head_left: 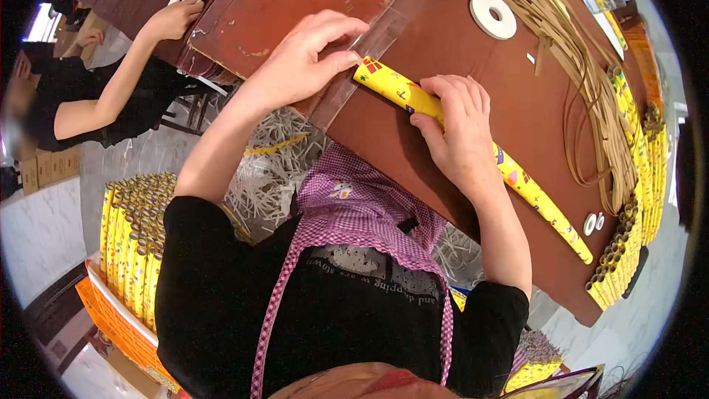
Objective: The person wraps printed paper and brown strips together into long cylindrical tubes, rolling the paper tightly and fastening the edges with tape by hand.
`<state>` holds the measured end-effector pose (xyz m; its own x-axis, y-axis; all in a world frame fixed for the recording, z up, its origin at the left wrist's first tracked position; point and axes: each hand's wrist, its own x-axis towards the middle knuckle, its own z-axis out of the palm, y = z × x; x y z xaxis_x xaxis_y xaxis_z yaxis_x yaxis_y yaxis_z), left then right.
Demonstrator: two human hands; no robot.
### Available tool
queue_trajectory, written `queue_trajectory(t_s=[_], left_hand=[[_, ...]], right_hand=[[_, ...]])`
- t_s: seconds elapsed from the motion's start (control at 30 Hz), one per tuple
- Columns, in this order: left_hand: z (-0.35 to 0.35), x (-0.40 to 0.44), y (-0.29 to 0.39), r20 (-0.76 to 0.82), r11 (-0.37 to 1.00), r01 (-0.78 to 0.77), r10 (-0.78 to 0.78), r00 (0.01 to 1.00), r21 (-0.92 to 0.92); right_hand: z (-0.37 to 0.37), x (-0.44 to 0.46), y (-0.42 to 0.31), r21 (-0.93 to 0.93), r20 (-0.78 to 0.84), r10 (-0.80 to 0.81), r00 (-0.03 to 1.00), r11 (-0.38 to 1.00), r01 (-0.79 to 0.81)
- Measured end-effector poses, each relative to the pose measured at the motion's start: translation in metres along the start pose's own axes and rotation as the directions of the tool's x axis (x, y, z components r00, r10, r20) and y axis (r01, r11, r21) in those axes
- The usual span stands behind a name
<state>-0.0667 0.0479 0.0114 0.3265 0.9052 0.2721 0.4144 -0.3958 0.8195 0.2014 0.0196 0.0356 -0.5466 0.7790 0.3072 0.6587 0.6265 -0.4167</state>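
A long yellow tube [388, 86] with a colourful printed pattern lies slantwise on the reddish-brown table [436, 37]. My right hand [459, 129] is wrapped over its middle, the thumb on the near side and the fingers over the top. At the tube's upper left end is my left hand [314, 59], thumb and forefinger apart. The thumb tip is close to the tube's end; whether it touches cannot be made out. A clear strip [373, 37] runs along the table under that end.
A white tape roll [493, 15] and brown paper strips [583, 81] lie at the table's far right. Small white rings [590, 224] sit near stacked yellow tubes [617, 258]. More tubes [133, 244] fill an orange box at left. A co-worker's hand [176, 18] is at upper left. Shredded paper [262, 174] lies below.
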Motion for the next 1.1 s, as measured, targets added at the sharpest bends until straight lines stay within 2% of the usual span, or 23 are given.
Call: queue_trajectory(t_s=[0.03,0.07,0.1,0.17,0.33,0.4,0.43,0.5,0.7,0.83,0.9,0.93,0.97,1.03,1.1], left_hand=[[0.001,0.001,0.004,-0.067,0.967,-0.14,0.157,0.985,0.211],[0.005,0.001,0.013,-0.066,0.928,-0.193,0.225,0.972,0.319],[0.008,0.002,0.021,-0.063,0.929,-0.194,0.225,0.972,0.316],[0.014,0.004,0.031,0.105,0.779,-0.408,0.41,0.906,0.477],[0.022,0.005,0.015,0.216,0.692,-0.547,0.51,0.832,0.471],[0.023,0.003,0.012,0.27,0.557,-0.607,0.571,0.775,0.566],[0.023,0.004,0.013,0.279,0.555,-0.614,0.572,0.771,0.561],[0.022,0.004,0.016,0.333,0.379,-0.674,0.654,0.68,0.634],[0.016,0.005,0.018,0.441,0.254,-0.763,0.691,0.573,0.594],[0.008,-0.006,0.016,0.455,0.222,-0.786,0.712,0.535,0.577],[0.007,-0.009,0.018,0.33,0.381,-0.675,0.655,0.679,0.632],[0.009,-0.005,0.019,0.254,0.446,-0.644,0.663,0.704,0.622],[0.013,-0.003,0.023,0.255,0.445,-0.643,0.662,0.705,0.624],[0.02,0.003,0.032,0.164,0.647,-0.529,0.537,0.827,0.549],[0.025,0.007,0.029,0.17,0.645,-0.527,0.532,0.83,0.553]], right_hand=[[0.0,0.0,0.0,0.009,0.004,-0.003,1.0,1.0,0.003],[0.0,0.0,0.0,0.008,0.003,0.003,1.0,1.0,-0.003],[-0.001,0.001,0.001,0.014,0.004,-0.001,1.0,1.0,0.0],[-0.001,0.001,0.001,0.017,0.004,-0.004,1.0,1.0,0.004],[-0.002,0.002,0.004,0.043,-0.005,0.007,1.0,0.999,-0.007],[-0.003,0.003,0.004,0.058,-0.002,0.022,1.0,0.998,-0.021],[-0.003,0.003,0.005,0.069,0.004,0.028,1.0,0.997,-0.028],[-0.002,0.003,0.005,0.077,-0.005,0.035,0.999,0.996,-0.035],[-0.001,0.0,0.006,0.108,-0.042,0.031,0.999,0.994,-0.026],[0.0,0.0,0.009,0.139,-0.06,0.022,0.998,0.99,-0.014],[0.0,0.0,0.009,0.146,-0.069,0.018,0.997,0.989,-0.008],[0.0,0.0,0.009,0.15,-0.067,0.01,0.998,0.989,0.0],[0.001,0.0,0.008,0.151,-0.068,0.009,0.998,0.989,0.002],[0.001,-0.001,0.009,0.145,-0.074,0.011,0.997,0.989,0.0],[0.001,-0.001,0.009,0.14,-0.081,0.006,0.997,0.99,0.006]])
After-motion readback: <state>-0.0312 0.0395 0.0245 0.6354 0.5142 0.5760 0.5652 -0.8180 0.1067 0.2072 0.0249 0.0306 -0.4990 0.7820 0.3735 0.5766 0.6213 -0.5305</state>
